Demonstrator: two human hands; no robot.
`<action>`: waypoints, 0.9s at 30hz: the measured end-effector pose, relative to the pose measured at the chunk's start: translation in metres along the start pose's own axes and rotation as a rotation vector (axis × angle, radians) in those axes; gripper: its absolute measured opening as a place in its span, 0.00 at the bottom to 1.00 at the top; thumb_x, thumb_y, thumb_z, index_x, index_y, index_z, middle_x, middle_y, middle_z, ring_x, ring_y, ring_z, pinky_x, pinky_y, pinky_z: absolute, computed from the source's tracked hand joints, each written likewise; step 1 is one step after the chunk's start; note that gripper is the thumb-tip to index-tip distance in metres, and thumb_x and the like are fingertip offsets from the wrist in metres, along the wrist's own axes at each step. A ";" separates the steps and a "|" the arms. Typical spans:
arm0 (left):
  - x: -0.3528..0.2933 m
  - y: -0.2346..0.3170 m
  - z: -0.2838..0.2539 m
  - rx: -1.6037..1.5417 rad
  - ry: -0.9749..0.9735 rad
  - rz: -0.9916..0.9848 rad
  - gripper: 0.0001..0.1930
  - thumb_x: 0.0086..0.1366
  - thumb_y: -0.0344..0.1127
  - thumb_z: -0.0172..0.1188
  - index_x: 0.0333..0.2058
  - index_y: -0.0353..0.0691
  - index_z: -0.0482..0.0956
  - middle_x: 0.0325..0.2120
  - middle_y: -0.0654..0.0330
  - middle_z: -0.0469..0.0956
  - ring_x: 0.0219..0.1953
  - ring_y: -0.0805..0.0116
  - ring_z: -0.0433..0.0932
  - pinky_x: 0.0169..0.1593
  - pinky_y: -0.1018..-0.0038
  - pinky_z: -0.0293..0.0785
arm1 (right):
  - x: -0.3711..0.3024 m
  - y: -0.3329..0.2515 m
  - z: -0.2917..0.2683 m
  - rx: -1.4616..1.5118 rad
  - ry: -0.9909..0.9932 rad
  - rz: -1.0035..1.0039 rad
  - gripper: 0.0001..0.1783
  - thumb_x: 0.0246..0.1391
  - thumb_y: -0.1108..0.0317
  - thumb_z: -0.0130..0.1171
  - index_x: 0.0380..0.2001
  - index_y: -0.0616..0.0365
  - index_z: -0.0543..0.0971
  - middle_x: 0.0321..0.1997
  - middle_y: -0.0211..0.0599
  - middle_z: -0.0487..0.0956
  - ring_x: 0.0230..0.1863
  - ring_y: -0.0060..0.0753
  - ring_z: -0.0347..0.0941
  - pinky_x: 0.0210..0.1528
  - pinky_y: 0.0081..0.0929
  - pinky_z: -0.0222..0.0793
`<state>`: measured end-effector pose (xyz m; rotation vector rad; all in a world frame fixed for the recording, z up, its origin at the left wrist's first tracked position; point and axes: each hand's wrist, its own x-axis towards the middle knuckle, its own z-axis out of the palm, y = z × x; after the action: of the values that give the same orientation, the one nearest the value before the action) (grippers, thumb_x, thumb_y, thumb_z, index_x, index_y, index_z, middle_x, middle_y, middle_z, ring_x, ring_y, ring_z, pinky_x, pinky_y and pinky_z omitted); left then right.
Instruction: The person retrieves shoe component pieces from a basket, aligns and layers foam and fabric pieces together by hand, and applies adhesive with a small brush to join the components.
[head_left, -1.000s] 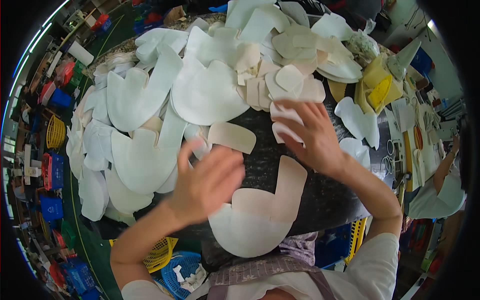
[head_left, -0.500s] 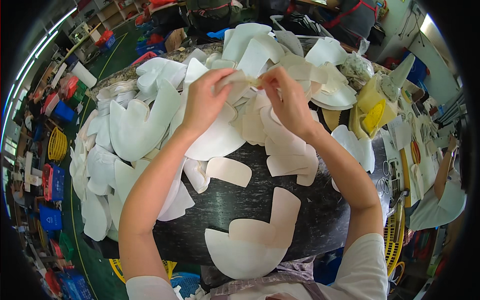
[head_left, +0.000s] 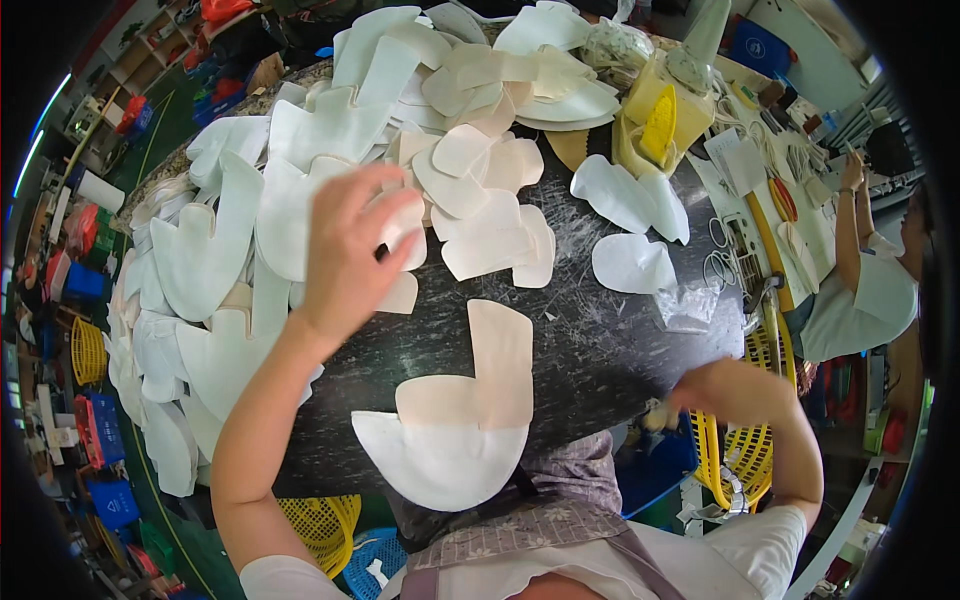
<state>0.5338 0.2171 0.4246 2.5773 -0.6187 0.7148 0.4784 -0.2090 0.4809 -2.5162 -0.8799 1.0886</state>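
Worktop (head_left: pixel 600 345): black and scuffed, running close to me, presumably so I can lay pieces flat.
White heap (head_left: pixel 205 255): banked up on the left and far side, likely to keep it reachable yet out of my way.
Yellow basket (head_left: pixel 745 462): below the right edge, beside a blue bin (head_left: pixel 655 468).
White piece (head_left: pixel 450 462): flat before me, round end toward my lap, overlapping two cream parts; which lies uppermost I cannot tell.
Cream pieces (head_left: pixel 490 242): loosely stacked beyond it, probably for quick picking.
Left grip (head_left: pixel 355 250): raised beside that stack, fingers curved, thumb apart; whether it pinches the pale piece showing there, I cannot tell.
Right grip (head_left: pixel 738 393): blurred, out past the right edge; its closure I cannot tell.
Yellowish scrap (head_left: pixel 658 415): by my right fingertips, held or loose unclear.
Writing: none legible on the pieces.
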 end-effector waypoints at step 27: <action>-0.002 0.021 0.026 -0.175 0.106 0.162 0.15 0.50 0.21 0.59 0.38 0.39 0.79 0.42 0.59 0.78 0.48 0.59 0.75 0.54 0.58 0.65 | 0.267 -0.008 -0.090 -0.242 1.099 -0.505 0.16 0.47 0.66 0.70 0.39 0.59 0.83 0.32 0.38 0.79 0.33 0.41 0.75 0.36 0.32 0.71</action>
<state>0.5309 0.1880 0.4082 2.3330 -0.8246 0.8060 0.6836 -0.0367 0.3937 -2.2916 -1.1618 -0.5608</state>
